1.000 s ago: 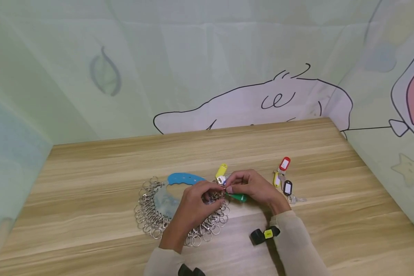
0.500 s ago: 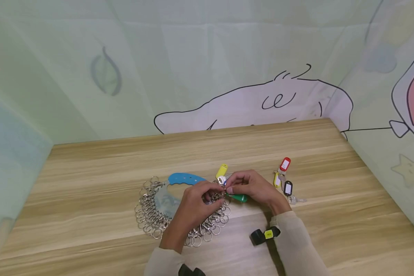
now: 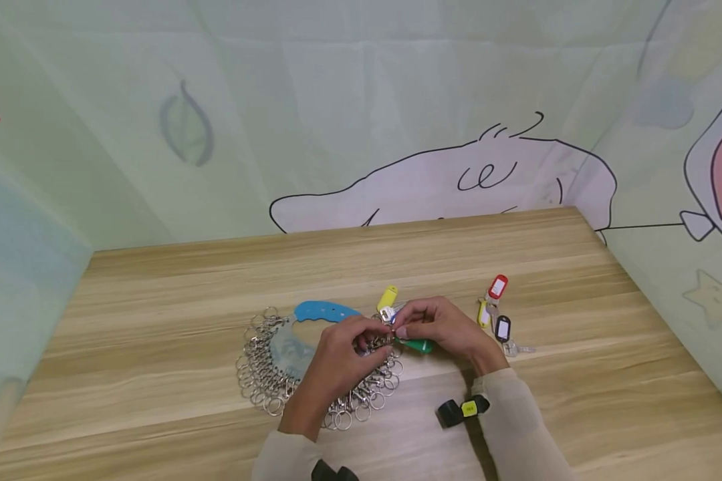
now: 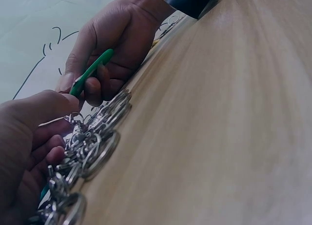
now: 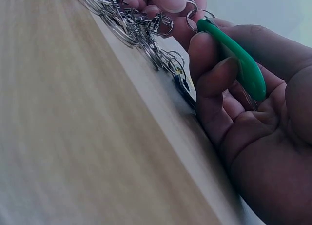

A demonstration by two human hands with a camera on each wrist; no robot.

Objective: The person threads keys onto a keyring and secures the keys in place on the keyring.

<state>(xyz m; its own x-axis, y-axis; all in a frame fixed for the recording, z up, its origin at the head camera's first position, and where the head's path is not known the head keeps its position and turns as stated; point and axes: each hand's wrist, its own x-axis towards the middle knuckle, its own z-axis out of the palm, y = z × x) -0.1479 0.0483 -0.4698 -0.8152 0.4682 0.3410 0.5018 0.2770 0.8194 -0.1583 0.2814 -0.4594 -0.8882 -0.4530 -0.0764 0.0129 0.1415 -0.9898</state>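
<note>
My right hand (image 3: 442, 327) holds a green key tag (image 5: 241, 59) between thumb and fingers. A small metal ring (image 5: 191, 12) sits at the tag's narrow end, between the fingertips of both hands. With thumb and forefinger, my left hand (image 3: 345, 351) pinches at this ring, over the right side of a round key holder. That holder has a clear plate (image 3: 289, 354), a blue handle (image 3: 321, 310) and many metal clips and rings (image 3: 255, 374) along its edge. The left hand hides part of the plate. In the left wrist view, loose rings (image 4: 102, 154) hang below the fingers.
Just beyond the hands lie a yellow key tag (image 3: 388, 297) and a key (image 3: 387, 314). To the right on the wooden table (image 3: 174, 294) are a red tag (image 3: 498, 286), another yellow tag (image 3: 484, 312), a black tag (image 3: 503, 328) and a key (image 3: 520, 349).
</note>
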